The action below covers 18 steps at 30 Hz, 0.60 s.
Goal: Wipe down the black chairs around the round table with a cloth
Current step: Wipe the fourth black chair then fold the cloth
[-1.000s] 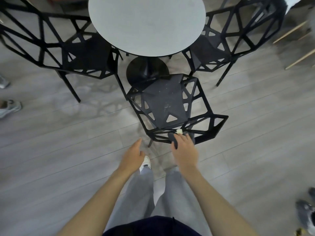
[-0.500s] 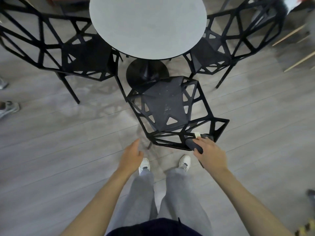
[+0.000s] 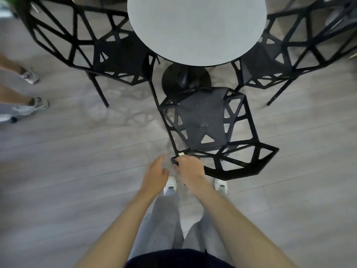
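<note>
A black lattice chair (image 3: 202,120) stands right in front of me, its seat facing the round grey table (image 3: 195,26). My right hand (image 3: 190,168) presses a dark cloth (image 3: 175,161) with a small pale tag against the left end of the chair's backrest rim. The cloth is mostly hidden under my fingers. Just left of it my left hand (image 3: 156,174) hovers with fingers loosely apart, holding nothing. Two more black chairs flank the table, the left chair (image 3: 108,49) and the right chair (image 3: 280,55).
The table's black pedestal base (image 3: 185,78) sits between the chairs. Another person's legs and sneakers (image 3: 36,105) stand at the far left on the grey plank floor (image 3: 77,190). My own white shoes are under the near chair's back.
My right hand slid the cloth along the backrest rim, first to the right end, then back to the left end. My left hand stayed near the left side. The camera view shifted left.
</note>
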Motion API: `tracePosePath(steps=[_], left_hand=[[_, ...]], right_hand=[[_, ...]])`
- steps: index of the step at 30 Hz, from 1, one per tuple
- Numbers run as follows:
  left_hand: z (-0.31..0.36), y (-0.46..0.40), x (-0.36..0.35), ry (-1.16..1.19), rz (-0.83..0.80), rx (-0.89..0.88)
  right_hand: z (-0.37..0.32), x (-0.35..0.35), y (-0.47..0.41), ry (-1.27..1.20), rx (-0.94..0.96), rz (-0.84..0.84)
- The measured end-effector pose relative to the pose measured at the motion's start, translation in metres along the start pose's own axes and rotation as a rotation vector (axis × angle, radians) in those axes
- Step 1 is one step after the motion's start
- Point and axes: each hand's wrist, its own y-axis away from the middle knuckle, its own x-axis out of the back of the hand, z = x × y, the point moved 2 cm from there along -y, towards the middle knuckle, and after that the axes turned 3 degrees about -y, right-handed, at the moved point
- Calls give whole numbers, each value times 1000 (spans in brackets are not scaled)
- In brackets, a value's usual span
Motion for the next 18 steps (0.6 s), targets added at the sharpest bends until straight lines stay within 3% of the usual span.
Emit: tracePosePath(steps=[6,12,18], left_hand=[[8,-12,-22,87,71,152],[38,-18,-56,359,218,362],[57,-10,-87,604,430,543]], right_hand=[[49,27,12,-137,59,-166],[132,72,54,-138,187,-274],[113,56,21,-270,358,-278]])
